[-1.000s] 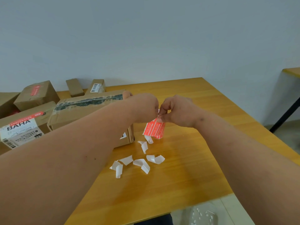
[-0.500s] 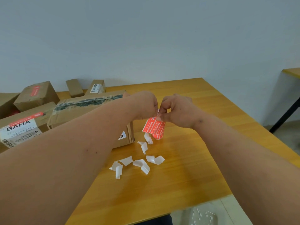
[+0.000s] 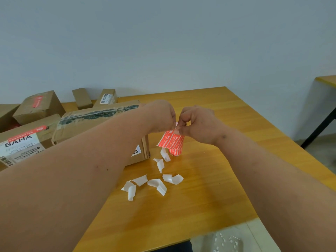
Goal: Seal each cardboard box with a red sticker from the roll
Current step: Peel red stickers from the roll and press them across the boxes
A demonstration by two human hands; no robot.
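Both hands meet above the table's middle. My left hand [image 3: 161, 115] and my right hand [image 3: 197, 122] pinch the top edge of a red sticker [image 3: 168, 140] that hangs down between them. Just below it the red sticker roll [image 3: 176, 150] stands on the table. A long cardboard box [image 3: 94, 122] with dark tape along its top lies under my left forearm. Further left sit a box labelled BAHA [image 3: 23, 140] with a red sticker on top and a smaller box [image 3: 39, 107] also bearing a red sticker.
Several curled white backing strips [image 3: 154, 180] lie scattered on the wooden table [image 3: 209, 188] in front of the roll. Two small boxes [image 3: 94, 99] stand at the back by the wall. A second table [image 3: 326, 80] with a black leg is at the far right.
The hanging sticker has swung slightly and tilted; both hands stay pinched together at nearly the same spot.
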